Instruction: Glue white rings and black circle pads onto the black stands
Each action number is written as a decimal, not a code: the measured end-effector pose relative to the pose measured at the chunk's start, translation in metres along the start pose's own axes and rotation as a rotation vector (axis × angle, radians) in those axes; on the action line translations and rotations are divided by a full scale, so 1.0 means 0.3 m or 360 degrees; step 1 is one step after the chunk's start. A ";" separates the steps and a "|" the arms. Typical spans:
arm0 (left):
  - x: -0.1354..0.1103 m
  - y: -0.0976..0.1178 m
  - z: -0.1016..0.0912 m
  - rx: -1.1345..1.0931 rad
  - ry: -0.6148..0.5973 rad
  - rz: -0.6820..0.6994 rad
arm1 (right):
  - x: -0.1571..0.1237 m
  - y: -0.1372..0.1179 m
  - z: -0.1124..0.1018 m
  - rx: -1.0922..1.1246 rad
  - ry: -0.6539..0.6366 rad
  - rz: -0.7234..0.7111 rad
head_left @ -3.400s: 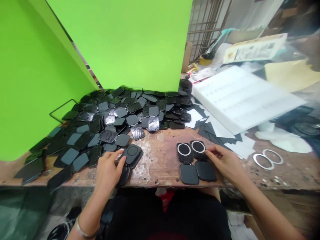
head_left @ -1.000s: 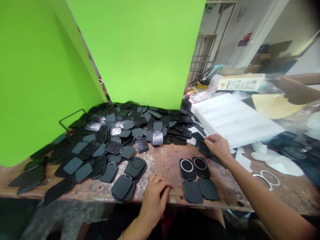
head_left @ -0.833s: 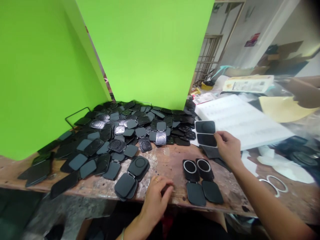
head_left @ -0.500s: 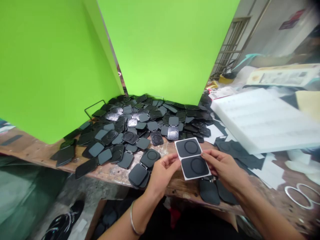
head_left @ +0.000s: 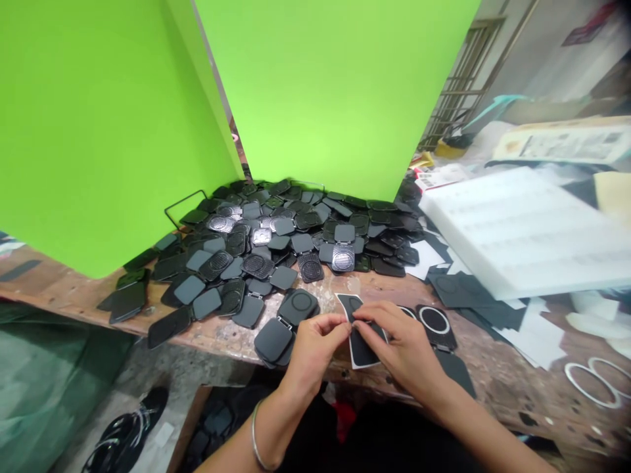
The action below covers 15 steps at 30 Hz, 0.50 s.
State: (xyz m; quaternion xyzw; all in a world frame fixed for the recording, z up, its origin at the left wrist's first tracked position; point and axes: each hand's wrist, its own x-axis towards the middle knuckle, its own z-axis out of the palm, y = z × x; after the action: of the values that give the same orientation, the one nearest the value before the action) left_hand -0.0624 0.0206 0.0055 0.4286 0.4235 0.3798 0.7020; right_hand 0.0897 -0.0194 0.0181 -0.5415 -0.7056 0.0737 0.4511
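A white-edged sheet of black stickers is held upright over the front of the bench. My left hand pinches its left edge between thumb and fingers. On the sheet's face, my right hand is closed with thumb and fingertips near the left thumb, covering much of the sheet. Whether a sticker has lifted there I cannot tell. Just right of the right hand lies a black hinged plate with a white ring. To the left of my left hand rest grey folding plates, one bearing a round outline.
A large heap of black hinged plates spreads across the wooden bench before green panels. At right are a white foam block, paper scraps and loose white rings. Below the bench sits an open carton.
The sheet has turned from facing me to a steeper angle. My right hand has shifted left across its face, close to my left thumb, uncovering the white-ringed plate.
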 end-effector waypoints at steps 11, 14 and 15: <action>-0.002 -0.006 0.003 0.0091 0.0012 -0.0017 | -0.017 0.012 0.025 -0.0111 0.0002 -0.0100; -0.001 -0.004 0.003 0.0121 -0.0002 -0.0001 | -0.011 0.018 0.001 -0.0029 -0.0138 -0.0025; 0.000 -0.005 0.003 0.0138 -0.0017 0.0008 | -0.011 0.021 -0.005 -0.0022 -0.0174 -0.0007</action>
State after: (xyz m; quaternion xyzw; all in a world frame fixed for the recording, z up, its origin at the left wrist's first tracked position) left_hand -0.0613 0.0198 0.0044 0.4617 0.4348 0.3604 0.6840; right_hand 0.0951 -0.0202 0.0135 -0.5381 -0.7310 0.0972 0.4083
